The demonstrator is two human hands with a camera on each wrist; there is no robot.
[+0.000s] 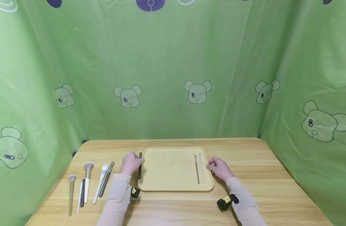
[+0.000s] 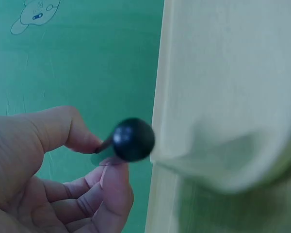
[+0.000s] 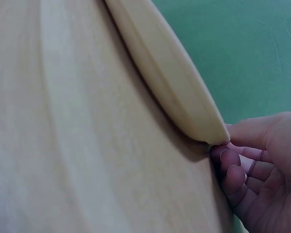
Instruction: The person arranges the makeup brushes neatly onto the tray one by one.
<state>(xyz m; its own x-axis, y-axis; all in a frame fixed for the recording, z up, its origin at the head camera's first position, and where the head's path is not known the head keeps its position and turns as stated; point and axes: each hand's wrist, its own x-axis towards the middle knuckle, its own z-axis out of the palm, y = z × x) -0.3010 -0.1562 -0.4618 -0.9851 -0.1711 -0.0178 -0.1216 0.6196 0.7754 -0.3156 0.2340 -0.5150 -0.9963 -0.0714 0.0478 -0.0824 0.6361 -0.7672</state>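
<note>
My left hand (image 1: 130, 163) pinches a slim black-handled brush (image 1: 140, 171) between thumb and fingers, beside the left rim of the yellow tray (image 1: 167, 169). In the left wrist view the rounded black end of this brush (image 2: 133, 140) points toward the camera; its other end is hard to make out. My right hand (image 1: 219, 169) holds the tray's right rim, and the right wrist view shows thumb and fingertips pinching the tray edge (image 3: 184, 92). Inside the tray, near its right side, lie a thin brown brush (image 1: 197, 172) and a thin white brush (image 1: 201, 166).
Several makeup brushes lie at the table's left, among them a tan-handled one (image 1: 71, 194), a white-handled one (image 1: 99, 186) and a dark-handled one (image 1: 106, 180). The wooden table (image 1: 173, 208) is enclosed by a green curtain (image 1: 161, 122) at the back and both sides.
</note>
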